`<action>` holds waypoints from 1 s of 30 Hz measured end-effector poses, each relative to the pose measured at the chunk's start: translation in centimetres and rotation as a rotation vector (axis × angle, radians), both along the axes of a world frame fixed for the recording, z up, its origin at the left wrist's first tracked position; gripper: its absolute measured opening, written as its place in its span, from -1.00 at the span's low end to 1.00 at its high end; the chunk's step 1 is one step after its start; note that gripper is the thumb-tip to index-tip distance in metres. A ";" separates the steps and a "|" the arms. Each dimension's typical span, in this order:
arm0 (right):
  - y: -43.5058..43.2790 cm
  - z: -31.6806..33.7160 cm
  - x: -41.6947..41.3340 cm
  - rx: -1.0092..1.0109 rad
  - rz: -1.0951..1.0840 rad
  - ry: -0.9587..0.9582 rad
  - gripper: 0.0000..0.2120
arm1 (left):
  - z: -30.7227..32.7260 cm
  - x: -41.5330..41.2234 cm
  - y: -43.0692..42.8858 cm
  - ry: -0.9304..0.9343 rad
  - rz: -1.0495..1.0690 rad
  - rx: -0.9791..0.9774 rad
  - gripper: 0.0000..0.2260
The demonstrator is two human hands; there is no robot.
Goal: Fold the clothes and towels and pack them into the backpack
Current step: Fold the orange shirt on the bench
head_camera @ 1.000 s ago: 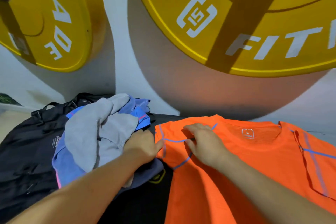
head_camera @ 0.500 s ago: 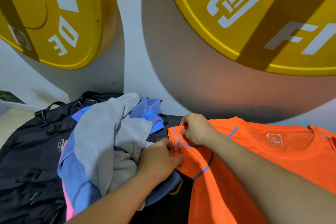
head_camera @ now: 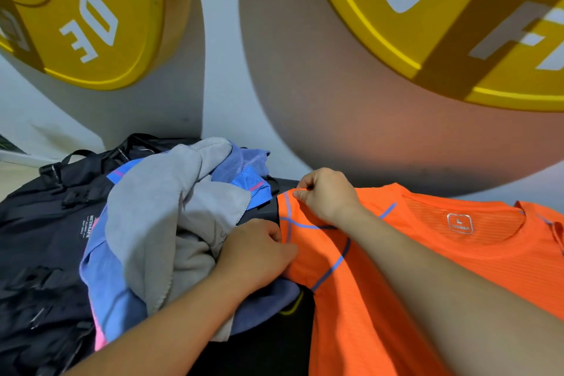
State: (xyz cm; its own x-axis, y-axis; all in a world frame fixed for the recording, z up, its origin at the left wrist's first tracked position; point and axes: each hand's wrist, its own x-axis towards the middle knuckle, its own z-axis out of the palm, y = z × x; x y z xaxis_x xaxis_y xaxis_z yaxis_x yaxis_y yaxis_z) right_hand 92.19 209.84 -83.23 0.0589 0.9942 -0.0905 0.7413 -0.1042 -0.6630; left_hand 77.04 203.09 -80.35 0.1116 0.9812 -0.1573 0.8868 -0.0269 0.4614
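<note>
An orange shirt (head_camera: 427, 268) lies spread flat on the right side of the bench (head_camera: 262, 351), collar towards the wall, with a small white label inside the neck and thin blue seam lines across the shoulder and sleeve. Both hands are at its left sleeve. The right hand (head_camera: 326, 195) pinches the top corner of the sleeve hem between thumb and forefinger, with the other fingers curled in, and raises that corner slightly off the surface. The left hand (head_camera: 256, 253) sits lower on the same hem, knuckles up and fingers curled onto the orange edge, grasping it. Both forearms are bare.

Just left of the sleeve is a loose heap of unfolded laundry. A grey towel (head_camera: 158, 223) is draped over the top, and a blue garment (head_camera: 244, 183) with pink stripes shows behind and beneath it. The left wrist rests against this heap. The heap lies partly on a black backpack (head_camera: 36, 238), which sits at the far left with its straps and buckles towards the wall and small white lettering on its front.

Two large yellow weight plates (head_camera: 91, 9) (head_camera: 457, 24) with white lettering lean against the pale wall (head_camera: 219, 85) behind everything and cast broad shadows on it.
</note>
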 end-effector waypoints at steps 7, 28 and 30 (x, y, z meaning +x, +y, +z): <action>-0.2 1.6 -0.1 -0.319 -0.185 0.652 -0.86 | 0.0 -0.2 0.1 -0.035 0.000 -0.067 -0.79; -0.8 3.6 3.7 -0.324 -0.179 0.586 -0.65 | 2.4 3.8 -2.1 -0.099 -0.077 0.185 -0.87; -1.1 3.7 4.5 -0.346 -0.147 0.544 -0.68 | 2.3 5.1 -3.3 -0.035 -0.221 0.221 -0.79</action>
State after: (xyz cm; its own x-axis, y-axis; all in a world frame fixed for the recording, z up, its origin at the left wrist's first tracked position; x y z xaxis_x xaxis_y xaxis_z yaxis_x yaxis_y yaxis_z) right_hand 96.65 208.71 -79.54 0.0472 0.8877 -0.4580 0.2716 -0.4527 -0.8493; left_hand 82.14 199.81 -78.04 0.3275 0.9426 0.0652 0.8319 -0.3204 0.4531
